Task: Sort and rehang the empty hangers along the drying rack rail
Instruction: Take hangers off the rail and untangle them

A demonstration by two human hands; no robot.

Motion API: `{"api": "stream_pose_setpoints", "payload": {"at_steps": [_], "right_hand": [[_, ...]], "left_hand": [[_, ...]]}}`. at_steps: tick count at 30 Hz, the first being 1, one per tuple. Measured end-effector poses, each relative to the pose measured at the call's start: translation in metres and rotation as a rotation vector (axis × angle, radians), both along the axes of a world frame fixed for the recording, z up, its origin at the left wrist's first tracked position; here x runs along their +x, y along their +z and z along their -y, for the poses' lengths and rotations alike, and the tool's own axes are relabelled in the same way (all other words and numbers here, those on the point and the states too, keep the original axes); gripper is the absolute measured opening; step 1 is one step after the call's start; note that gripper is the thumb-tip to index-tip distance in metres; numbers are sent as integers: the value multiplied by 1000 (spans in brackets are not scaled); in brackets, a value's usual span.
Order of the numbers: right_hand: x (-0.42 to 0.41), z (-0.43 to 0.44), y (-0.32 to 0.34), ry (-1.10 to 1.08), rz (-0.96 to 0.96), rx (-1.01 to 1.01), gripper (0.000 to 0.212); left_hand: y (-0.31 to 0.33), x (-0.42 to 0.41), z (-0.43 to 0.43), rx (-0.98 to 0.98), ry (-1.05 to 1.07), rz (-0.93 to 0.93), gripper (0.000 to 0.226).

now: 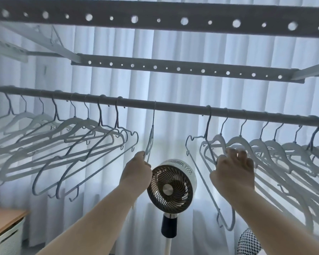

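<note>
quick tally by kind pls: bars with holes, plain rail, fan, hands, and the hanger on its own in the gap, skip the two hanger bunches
perforated bars: 2
round rail: 1
fan: 1
hands: 2 (left hand, right hand)
lone hanger, gripped by the left hand: 1
total: 7

No legible text, label, brand, number or sign appears anywhere in view: none on the rail, the hangers or the fan.
</note>
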State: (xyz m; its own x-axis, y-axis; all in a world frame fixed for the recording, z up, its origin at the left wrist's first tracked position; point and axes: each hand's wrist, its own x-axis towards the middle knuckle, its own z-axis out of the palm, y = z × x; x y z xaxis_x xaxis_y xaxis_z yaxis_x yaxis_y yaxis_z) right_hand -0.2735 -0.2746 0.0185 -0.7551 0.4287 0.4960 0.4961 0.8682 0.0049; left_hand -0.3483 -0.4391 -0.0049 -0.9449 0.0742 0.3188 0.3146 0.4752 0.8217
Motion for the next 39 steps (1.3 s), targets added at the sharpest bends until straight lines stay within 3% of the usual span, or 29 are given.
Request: {"api": "stream_pose_setpoints", "payload": {"at_steps": [10,15,22,32,39], "right_hand": [[-28,55,-6,132,-69,-55,32],[-49,76,-9,269,-129,-382,27],[-70,94,-16,507,-210,-803,37],[-85,108,-19,556,-252,-900,39],[-86,110,-19,535,-244,-825,42]], "left_hand": [[0,-21,48,-35,20,-19,48],[1,-30,61,-5,7,-20,50],[-1,-36,65,8,-49,-14,52],[0,-39,62,2,-55,-34,45],[3,-35,61,-43,-87,-30,42]]}}
